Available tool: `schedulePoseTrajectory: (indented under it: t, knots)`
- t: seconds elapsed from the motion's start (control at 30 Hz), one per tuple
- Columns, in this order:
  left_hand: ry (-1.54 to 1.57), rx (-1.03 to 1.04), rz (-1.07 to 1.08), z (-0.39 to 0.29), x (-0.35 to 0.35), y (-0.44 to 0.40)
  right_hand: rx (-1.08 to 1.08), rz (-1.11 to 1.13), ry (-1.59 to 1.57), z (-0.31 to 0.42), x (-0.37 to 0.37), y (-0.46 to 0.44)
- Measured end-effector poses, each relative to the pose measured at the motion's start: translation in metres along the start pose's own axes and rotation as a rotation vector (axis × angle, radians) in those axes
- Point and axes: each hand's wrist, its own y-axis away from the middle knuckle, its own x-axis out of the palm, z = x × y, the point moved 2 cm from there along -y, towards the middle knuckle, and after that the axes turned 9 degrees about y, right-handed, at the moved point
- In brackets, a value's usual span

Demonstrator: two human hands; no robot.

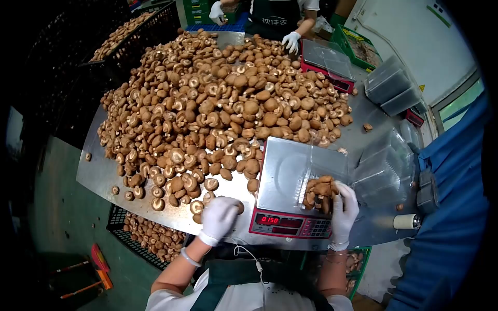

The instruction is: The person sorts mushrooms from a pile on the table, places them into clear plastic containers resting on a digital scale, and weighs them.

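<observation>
My left hand (pixel 220 216), in a white glove, is closed around a shiitake mushroom (pixel 239 207) whose brown cap shows at the fingertips, left of the scale. On the steel plate of the red digital scale (pixel 282 173) sits a transparent plastic box (pixel 311 173) with several mushrooms (pixel 319 193) in it. The red display (pixel 269 220) reads 0.150. My right hand (pixel 343 211), also gloved, grips the box's right side; its fingertips touch the mushrooms there. A large heap of shiitake mushrooms (pixel 207 98) covers the table beyond my hands.
Stacked transparent boxes (pixel 384 168) and a white cylinder (pixel 406 222) stand at the right. Across the table, a co-worker's gloved hand (pixel 291 42) is near a second scale (pixel 328 59). Mushroom-filled crates (pixel 116 220) sit below the table and at the far left.
</observation>
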Motion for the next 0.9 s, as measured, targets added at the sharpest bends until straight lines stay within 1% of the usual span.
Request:
schedulePoseTrajectory:
  t: [0.03, 0.07, 0.1, 0.13, 0.17, 0.2, 0.23, 0.27, 0.3, 0.33, 0.37, 0.4, 0.43, 0.47, 0.5, 0.57, 0.63, 0.7, 0.73, 0.77, 0.83, 0.87, 0.9]
  knots:
    - [-0.148, -0.069, -0.046, 0.019, -0.014, 0.006, -0.029, 0.031, -0.005, 0.019, 0.010, -0.001]
    - [-0.275, -0.125, -0.092, 0.036, -0.023, 0.011, -0.064, 0.087, -0.106, 0.034, 0.026, -0.001]
    - [-0.400, -0.181, -0.136, 0.052, -0.028, 0.017, -0.125, 0.166, -0.060, 0.049, 0.044, 0.003]
    - [-0.420, -0.207, -0.067, 0.068, -0.029, 0.021, -0.176, 0.230, -0.102, 0.059, 0.067, 0.011]
    - [-0.418, -0.309, 0.053, 0.083, -0.026, 0.023, -0.254, 0.367, -0.068, 0.069, 0.092, 0.019]
    - [-0.351, -0.299, 0.028, 0.087, -0.027, 0.023, -0.191, 0.496, -0.154, 0.085, 0.119, 0.027]
    - [-0.285, -0.285, 0.004, 0.090, -0.030, 0.021, -0.140, 0.671, -0.200, 0.092, 0.146, 0.044]
    - [-0.028, -0.464, 0.017, 0.091, -0.039, 0.019, -0.298, 0.656, -0.029, 0.100, 0.165, 0.054]
    - [0.233, -0.640, 0.032, 0.091, -0.047, 0.018, -0.275, 0.715, 0.017, 0.105, 0.180, 0.064]
    - [0.543, -0.614, -0.042, 0.120, -0.044, 0.030, -0.308, 0.681, 0.130, 0.104, 0.196, 0.075]
    - [0.924, -0.753, -0.010, 0.119, -0.055, 0.031, -0.339, 0.650, 0.242, 0.100, 0.211, 0.083]
    - [1.141, -0.783, -0.055, 0.109, -0.066, 0.029, -0.338, 0.653, 0.246, 0.098, 0.222, 0.087]
    - [1.357, -0.809, -0.103, 0.104, -0.075, 0.028, -0.357, 0.644, 0.325, 0.095, 0.232, 0.092]
    - [1.512, -0.758, -0.047, 0.112, -0.078, 0.030, -0.374, 0.634, 0.403, 0.095, 0.240, 0.096]
    - [1.650, -0.752, -0.015, 0.118, -0.081, 0.033, -0.369, 0.634, 0.405, 0.093, 0.245, 0.099]
    - [1.759, -0.791, -0.017, 0.124, -0.086, 0.036, -0.332, 0.644, 0.340, 0.085, 0.251, 0.102]
    - [1.771, -0.811, -0.027, 0.123, -0.096, 0.034, -0.324, 0.603, 0.307, 0.080, 0.258, 0.106]
    - [1.843, -0.745, -0.037, 0.118, -0.112, 0.031, -0.195, 0.569, 0.242, 0.078, 0.261, 0.105]
    - [1.862, -0.698, -0.008, 0.118, -0.124, 0.029, -0.045, 0.556, 0.137, 0.074, 0.263, 0.102]
    - [1.865, -0.659, -0.024, 0.119, -0.136, 0.026, -0.036, 0.438, 0.138, 0.081, 0.258, 0.095]
    - [1.768, -0.589, -0.121, 0.131, -0.163, 0.029, 0.146, 0.283, -0.128, 0.077, 0.265, 0.087]
    - [1.779, -0.569, -0.151, 0.129, -0.178, 0.027, 0.364, 0.387, -0.429, 0.081, 0.267, 0.082]
    - [1.718, -0.580, -0.220, 0.136, -0.192, 0.033, 0.620, 0.434, -0.703, 0.093, 0.267, 0.074]
